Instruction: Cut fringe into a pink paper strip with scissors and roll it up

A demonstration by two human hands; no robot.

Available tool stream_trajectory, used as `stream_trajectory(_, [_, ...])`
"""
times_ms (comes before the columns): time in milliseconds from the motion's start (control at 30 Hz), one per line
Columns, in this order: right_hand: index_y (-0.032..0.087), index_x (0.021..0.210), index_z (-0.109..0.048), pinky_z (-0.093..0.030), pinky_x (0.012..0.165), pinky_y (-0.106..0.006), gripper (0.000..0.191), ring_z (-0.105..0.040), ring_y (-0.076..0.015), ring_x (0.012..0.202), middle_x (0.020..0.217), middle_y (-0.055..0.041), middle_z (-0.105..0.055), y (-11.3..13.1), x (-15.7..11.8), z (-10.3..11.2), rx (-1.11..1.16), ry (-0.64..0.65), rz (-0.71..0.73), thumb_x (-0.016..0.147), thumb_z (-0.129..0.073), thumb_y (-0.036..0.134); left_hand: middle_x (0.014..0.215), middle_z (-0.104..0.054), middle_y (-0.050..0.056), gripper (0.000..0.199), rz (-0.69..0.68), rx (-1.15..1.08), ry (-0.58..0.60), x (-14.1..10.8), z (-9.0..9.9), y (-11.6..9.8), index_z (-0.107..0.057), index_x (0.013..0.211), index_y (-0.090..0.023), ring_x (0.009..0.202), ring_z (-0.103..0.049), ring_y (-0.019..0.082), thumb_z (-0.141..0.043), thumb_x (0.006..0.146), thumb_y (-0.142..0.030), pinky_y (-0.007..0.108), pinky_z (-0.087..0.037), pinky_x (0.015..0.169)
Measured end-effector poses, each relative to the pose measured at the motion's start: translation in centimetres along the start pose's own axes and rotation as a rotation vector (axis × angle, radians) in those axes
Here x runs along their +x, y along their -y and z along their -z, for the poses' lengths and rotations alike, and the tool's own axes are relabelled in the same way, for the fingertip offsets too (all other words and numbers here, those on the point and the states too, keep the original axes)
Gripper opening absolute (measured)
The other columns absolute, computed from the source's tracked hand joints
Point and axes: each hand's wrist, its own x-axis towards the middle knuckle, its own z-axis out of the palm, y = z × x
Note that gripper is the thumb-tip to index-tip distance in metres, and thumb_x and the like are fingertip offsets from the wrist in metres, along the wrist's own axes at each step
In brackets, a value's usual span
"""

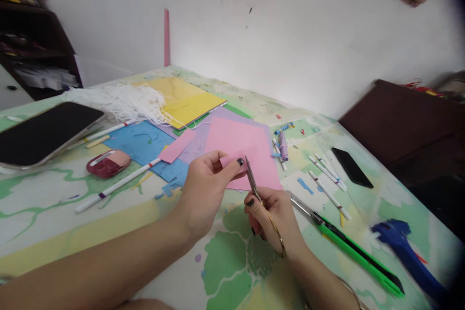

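Between thumb and fingers, my left hand (203, 189) pinches a small piece of pink paper (232, 158). My right hand (274, 215) grips a pair of scissors (251, 179), whose blades point up and meet the right end of that piece. Behind both hands lies a larger sheet of pink paper (236, 133) on top of purple paper (194, 140). To the left, a white paper stick (123, 184) has a pink strip (178, 146) at its upper end. A green utility knife (358, 247) with its blade out lies just right of my right hand.
Blue paper (136, 143), a yellow pad (189, 99) and white yarn (127, 101) lie left and behind. A tablet-like dark device (47, 133) is at far left. Right: thin white sticks (329, 193), a black phone (351, 167) and a blue tool (403, 247). A wall stands behind.
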Motion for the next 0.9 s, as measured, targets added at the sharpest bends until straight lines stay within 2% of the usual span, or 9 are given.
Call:
stream_trajectory(133, [0.016, 0.057, -0.05, -0.023, 0.032, -0.017, 0.045, -0.032, -0.0056, 0.03, 0.035, 0.0042, -0.043, 0.09, 0.04, -0.04, -0.019, -0.012, -0.031, 0.073, -0.059, 0.057, 0.086, -0.069, 0.007, 0.008, -0.003, 0.0, 0.002, -0.02, 0.04, 0.03, -0.063, 0.074, -0.011, 0.086, -0.063, 0.018, -0.065, 0.074, -0.019, 0.037, -0.05, 0.087])
stream_trajectory(633, [0.017, 0.055, -0.05, -0.023, 0.031, -0.018, 0.041, -0.032, -0.006, 0.029, 0.033, 0.0041, -0.042, 0.37, 0.19, -0.07, -0.059, -0.029, -0.064, 0.071, -0.06, 0.054, 0.066, -0.057, -0.001, 0.008, -0.013, 0.001, -0.019, -0.01, 0.04, 0.02, -0.065, 0.07, -0.013, 0.071, -0.057, 0.013, -0.068, 0.071, -0.02, 0.037, -0.05, 0.085])
stream_trajectory(767, [0.017, 0.056, -0.049, -0.023, 0.031, -0.017, 0.045, -0.032, -0.0058, 0.03, 0.034, 0.0042, -0.041, 0.05, 0.04, -0.03, -0.038, -0.012, -0.015, 0.074, -0.057, 0.058, 0.064, -0.056, -0.001, 0.008, -0.01, 0.001, -0.018, -0.02, 0.0, -0.06, -0.065, 0.07, -0.013, 0.071, -0.057, 0.013, -0.068, 0.071, -0.021, 0.037, -0.051, 0.084])
stream_trajectory(900, [0.016, 0.061, -0.049, -0.024, 0.032, -0.017, 0.048, -0.034, -0.0058, 0.033, 0.039, 0.0039, -0.042, -0.39, -0.16, 0.01, 0.012, 0.014, 0.06, 0.079, -0.052, 0.061, 0.073, -0.063, 0.002, 0.008, -0.005, -0.004, -0.012, -0.01, 0.0, -0.06, -0.064, 0.072, -0.013, 0.077, -0.06, 0.015, -0.067, 0.072, -0.021, 0.037, -0.05, 0.084])
